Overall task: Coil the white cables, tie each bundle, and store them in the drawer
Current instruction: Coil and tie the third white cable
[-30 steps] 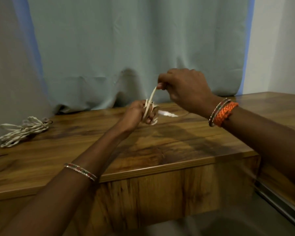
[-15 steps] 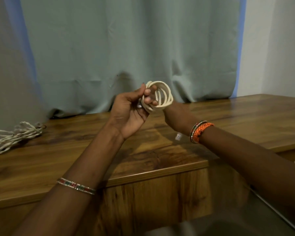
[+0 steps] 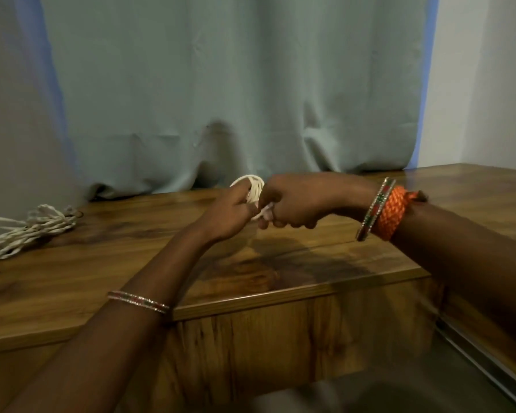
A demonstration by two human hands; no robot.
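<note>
Above the wooden surface (image 3: pixel 251 272), the left hand (image 3: pixel 230 213) and right hand (image 3: pixel 295 201) meet, fingers of both curled tight around a small white cable coil (image 3: pixel 252 187) held between them. Farther left, a second cable bundle (image 3: pixel 27 229) lies loose on the surface before the curtain (image 3: pixel 221 84).

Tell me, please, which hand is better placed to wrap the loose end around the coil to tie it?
The right hand, probably: it pinches the white loose end beside the coil, while the left hand is occupied gripping the loops.
</note>
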